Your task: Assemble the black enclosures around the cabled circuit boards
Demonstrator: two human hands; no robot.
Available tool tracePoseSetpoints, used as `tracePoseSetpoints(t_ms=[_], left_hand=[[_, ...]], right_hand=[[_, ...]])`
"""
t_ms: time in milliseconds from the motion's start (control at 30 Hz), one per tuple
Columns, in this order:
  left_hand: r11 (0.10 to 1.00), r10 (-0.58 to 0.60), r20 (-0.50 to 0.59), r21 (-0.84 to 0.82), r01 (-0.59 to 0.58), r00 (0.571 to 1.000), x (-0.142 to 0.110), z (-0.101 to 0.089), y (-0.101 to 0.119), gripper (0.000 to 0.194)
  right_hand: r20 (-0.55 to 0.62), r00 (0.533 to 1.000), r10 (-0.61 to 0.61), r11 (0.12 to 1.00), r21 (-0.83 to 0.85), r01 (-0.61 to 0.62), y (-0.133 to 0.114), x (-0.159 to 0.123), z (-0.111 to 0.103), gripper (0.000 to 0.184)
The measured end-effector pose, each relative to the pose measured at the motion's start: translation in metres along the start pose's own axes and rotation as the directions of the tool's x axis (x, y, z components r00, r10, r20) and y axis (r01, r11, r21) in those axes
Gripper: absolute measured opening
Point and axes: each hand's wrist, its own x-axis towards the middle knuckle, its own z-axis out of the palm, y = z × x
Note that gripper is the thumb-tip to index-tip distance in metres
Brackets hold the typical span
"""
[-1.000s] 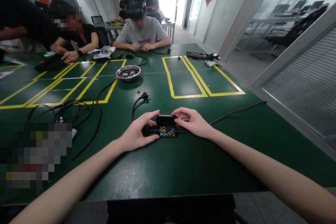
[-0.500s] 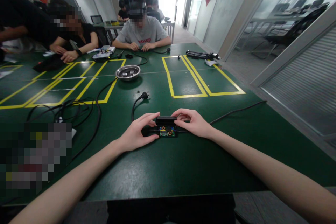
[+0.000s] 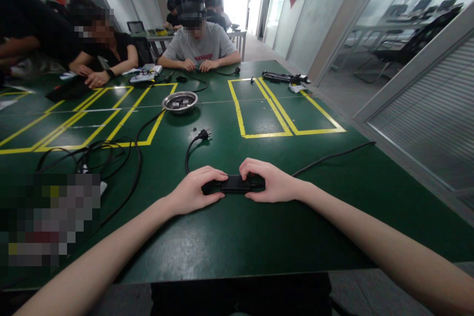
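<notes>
A small black plastic box [image 3: 235, 184], its cover lying over the circuit board, rests on the green table in front of me. My left hand [image 3: 198, 188] grips the box's left end, fingers on the far edge and thumb on the near edge. At the right end, my right hand [image 3: 269, 181] holds it with curled fingers on top and the thumb at the near side. The circuit board inside is hidden. A black cord leaves each end of the box; the left one curves up to a power plug [image 3: 203, 135] on the table.
Beyond the plug stands a metal bowl [image 3: 180, 102] with metal parts inside. Coiled black cables [image 3: 107, 153] lie left, near a blurred-out area. Yellow tape rectangles mark the green table [image 3: 237, 247]. A folded black tripod [image 3: 285, 78] lies far right. Co-workers sit across the table.
The black cover, held tilted up behind the exposed circuit board, has come down over it. Both hands have lowered with it and now press around the closed box.
</notes>
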Motion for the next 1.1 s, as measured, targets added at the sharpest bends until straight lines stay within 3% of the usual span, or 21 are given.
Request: tracePoseSetpoints(t_ms=[400, 567, 700, 867, 1100], left_hand=[[0.991, -0.070, -0.055, 0.107, 0.076, 0.996, 0.003, 0.003, 0.010, 0.026], [0.983, -0.143, -0.054, 0.111, 0.148, 0.988, 0.005, 0.005, 0.018, 0.025], [0.971, -0.092, -0.038, 0.216, 0.098, 0.995, 0.007, 0.011, 0.017, 0.034], [0.939, -0.012, -0.010, 0.343, 0.015, 1.000, 0.006, 0.015, 0.010, 0.025], [0.922, 0.024, -0.034, 0.387, -0.009, 0.999, 0.006, 0.015, 0.012, 0.027]], right_hand=[[0.060, 0.997, -0.046, 0.952, -0.300, 0.062, -0.001, 0.003, 0.004, 0.048], [0.096, 0.995, -0.035, 0.930, -0.362, 0.068, 0.001, 0.003, 0.009, 0.041], [0.124, 0.991, -0.058, 0.919, -0.381, 0.101, 0.002, 0.003, 0.011, 0.037], [0.131, 0.991, -0.028, 0.918, -0.389, 0.077, 0.001, 0.003, 0.010, 0.034], [0.133, 0.989, -0.057, 0.906, -0.409, 0.107, -0.003, 0.005, 0.007, 0.030]])
